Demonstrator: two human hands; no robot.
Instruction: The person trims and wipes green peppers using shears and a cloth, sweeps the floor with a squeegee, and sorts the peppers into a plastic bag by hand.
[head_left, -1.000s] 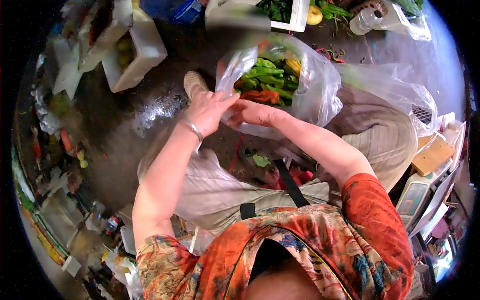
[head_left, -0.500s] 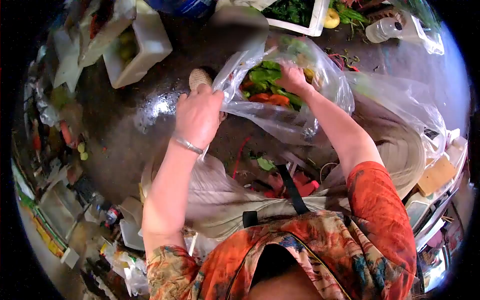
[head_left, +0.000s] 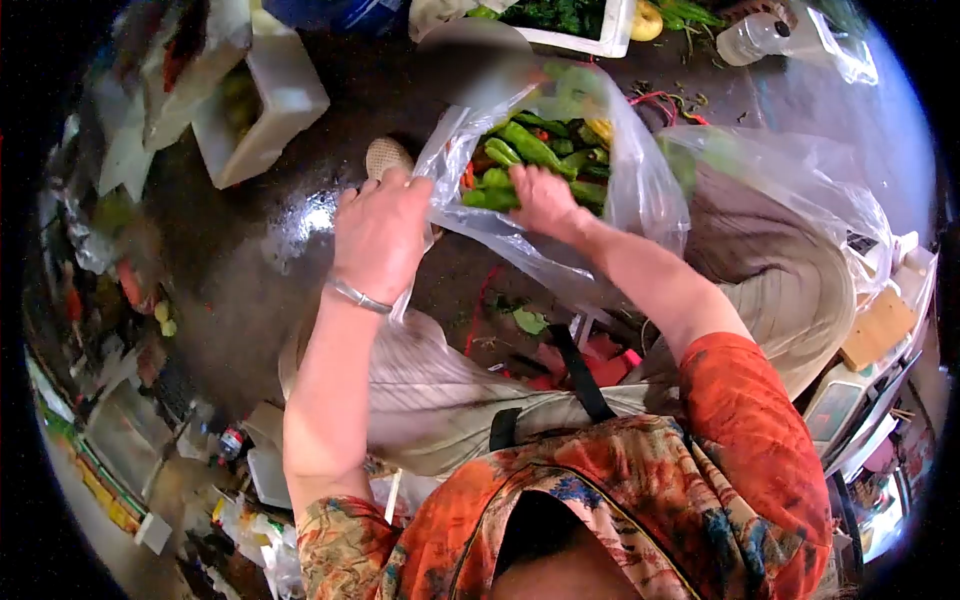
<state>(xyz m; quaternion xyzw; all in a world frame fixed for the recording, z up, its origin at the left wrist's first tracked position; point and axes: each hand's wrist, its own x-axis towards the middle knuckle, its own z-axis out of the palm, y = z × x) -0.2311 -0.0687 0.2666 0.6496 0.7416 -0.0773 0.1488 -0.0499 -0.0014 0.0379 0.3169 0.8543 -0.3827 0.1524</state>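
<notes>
A large clear plastic bag (head_left: 648, 185) lies with its mouth spread, full of green peppers (head_left: 535, 148) with some red and yellow ones among them. My left hand (head_left: 385, 235) is closed on the bag's left rim and holds it up. Inside the mouth, my right hand (head_left: 548, 200) rests on the peppers near the front edge. Its fingers look apart and slightly bent, touching the green peppers; the fingertips are partly hidden among them.
White foam boxes (head_left: 285, 105) stand at the upper left. A white crate (head_left: 610, 30) of leafy greens is at the top, with a clear plastic bottle (head_left: 750, 40) to its right. A red stool (head_left: 600, 362) is below me. The dark floor (head_left: 250, 260) looks wet.
My right hand has moved left and toward me across the peppers. More green peppers show on top, and the orange-red ones are mostly covered. My left hand still grips the bag rim.
</notes>
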